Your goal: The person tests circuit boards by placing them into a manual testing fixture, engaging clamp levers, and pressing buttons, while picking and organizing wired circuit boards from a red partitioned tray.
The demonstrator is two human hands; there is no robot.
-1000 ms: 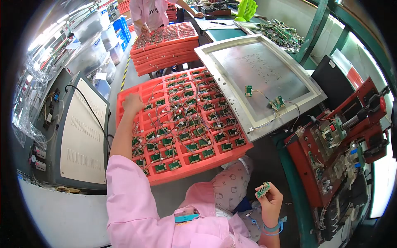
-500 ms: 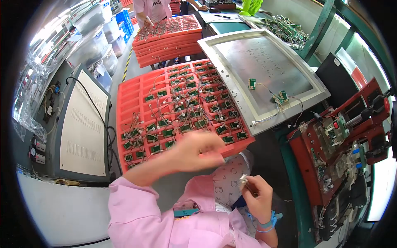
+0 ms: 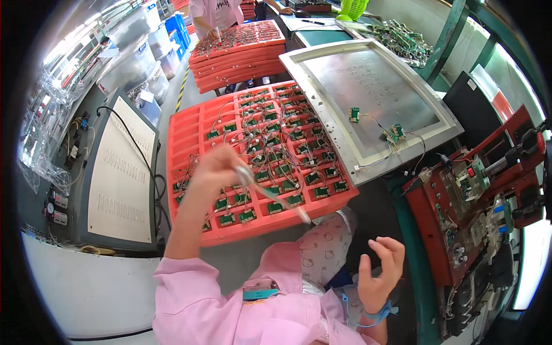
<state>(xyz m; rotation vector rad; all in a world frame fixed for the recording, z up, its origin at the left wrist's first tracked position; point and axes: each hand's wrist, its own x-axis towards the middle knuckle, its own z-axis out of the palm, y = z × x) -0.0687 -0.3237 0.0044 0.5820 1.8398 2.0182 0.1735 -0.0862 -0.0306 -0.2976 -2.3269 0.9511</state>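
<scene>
My left hand (image 3: 218,165) is over the left middle of a red compartment tray (image 3: 187,123). Its fingers are closed on a cable (image 3: 276,198), which trails down and right past the tray's front edge; motion blurs it, and whatever is attached to it cannot be made out. Small green circuit boards (image 3: 247,216) with thin wires fill many of the compartments below. Over my lap, to the right, my right hand (image 3: 380,276) is raised with fingers apart and nothing in it. A blue wrist band (image 3: 379,313) is around that wrist.
A metal-framed panel (image 3: 368,75) beside the tray carries wired boards (image 3: 394,133). Red fixtures (image 3: 428,230) stand at right, a grey vented cabinet (image 3: 118,172) at left. Behind, a co-worker's hand (image 3: 214,35) is over stacked red trays (image 3: 236,66).
My left hand has moved left and up over the tray, with a cable now trailing from it. My right hand has opened and no longer holds the small white-ended piece.
</scene>
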